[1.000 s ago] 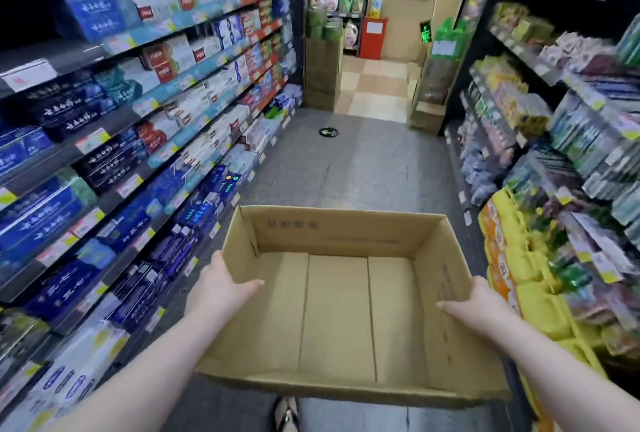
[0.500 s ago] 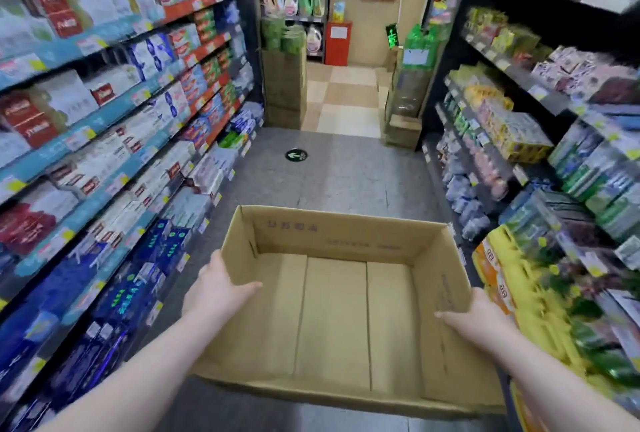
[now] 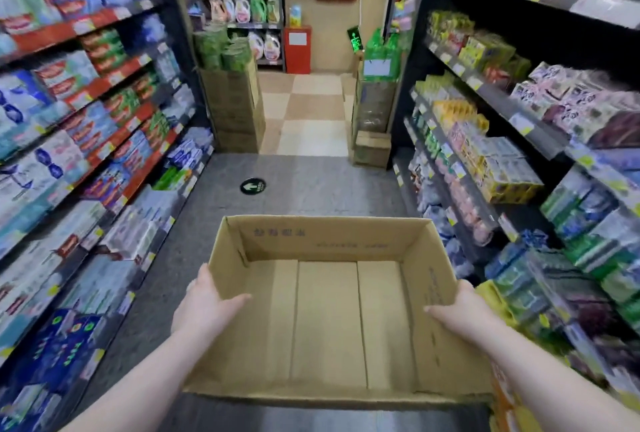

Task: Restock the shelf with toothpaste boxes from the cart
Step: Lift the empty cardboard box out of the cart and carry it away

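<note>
You face an aisle with toothpaste shelves (image 3: 86, 126) on your left. The one cardboard box (image 3: 329, 320) you carry is empty, so probably light but floppy; hold its side walls low. Your left hand (image 3: 204, 307) and right hand (image 3: 464, 313) each clasp a wall, thumbs inside.

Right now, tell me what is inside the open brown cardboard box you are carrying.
Nothing: the open brown cardboard box shows only its bare bottom flaps. The left hand and right hand grip its side walls, thumbs inside. The floor beneath it is hidden.
</note>
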Demonstrator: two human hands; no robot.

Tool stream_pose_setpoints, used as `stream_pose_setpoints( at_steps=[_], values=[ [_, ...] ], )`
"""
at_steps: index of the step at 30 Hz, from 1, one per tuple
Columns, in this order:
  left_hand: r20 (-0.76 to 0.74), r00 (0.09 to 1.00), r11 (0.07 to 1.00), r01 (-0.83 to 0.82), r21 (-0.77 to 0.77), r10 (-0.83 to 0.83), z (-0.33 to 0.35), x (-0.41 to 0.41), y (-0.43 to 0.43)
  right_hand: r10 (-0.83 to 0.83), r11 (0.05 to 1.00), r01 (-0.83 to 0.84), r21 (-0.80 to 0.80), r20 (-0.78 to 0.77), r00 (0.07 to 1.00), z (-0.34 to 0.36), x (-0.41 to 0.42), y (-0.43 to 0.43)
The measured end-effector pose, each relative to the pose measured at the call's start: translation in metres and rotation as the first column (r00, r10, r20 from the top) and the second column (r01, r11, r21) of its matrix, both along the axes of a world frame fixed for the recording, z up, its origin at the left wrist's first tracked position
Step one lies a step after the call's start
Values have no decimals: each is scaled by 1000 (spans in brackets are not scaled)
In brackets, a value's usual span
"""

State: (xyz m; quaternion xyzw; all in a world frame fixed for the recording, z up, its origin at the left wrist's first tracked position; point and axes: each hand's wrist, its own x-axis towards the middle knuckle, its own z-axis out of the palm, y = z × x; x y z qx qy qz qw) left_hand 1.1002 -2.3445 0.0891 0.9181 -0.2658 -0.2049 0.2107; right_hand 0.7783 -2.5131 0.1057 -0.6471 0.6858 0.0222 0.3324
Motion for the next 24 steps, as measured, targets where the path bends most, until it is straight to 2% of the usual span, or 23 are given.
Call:
stream_pose_setpoints(
  at_steps=[4,12,16,24],
  values=[
    [3,1000,1000,-8,-4,8,8,13,-57,38,999,-38,-5,-49,998,12,16,-65],
    [-25,1000,1000,-10,-21,10,1,73,-233,29,1000,-29,-7,-52,998,8,77,-236],
    [-58,997,997,50,-61,-53,-12,116,-323,-23,1000,23,7,-31,999,-5,115,-314],
    [-51,988,988,147,-40,-149,-15,205,-511,-158,986,158,56,-9,987,-15,190,-471]
  ],
)
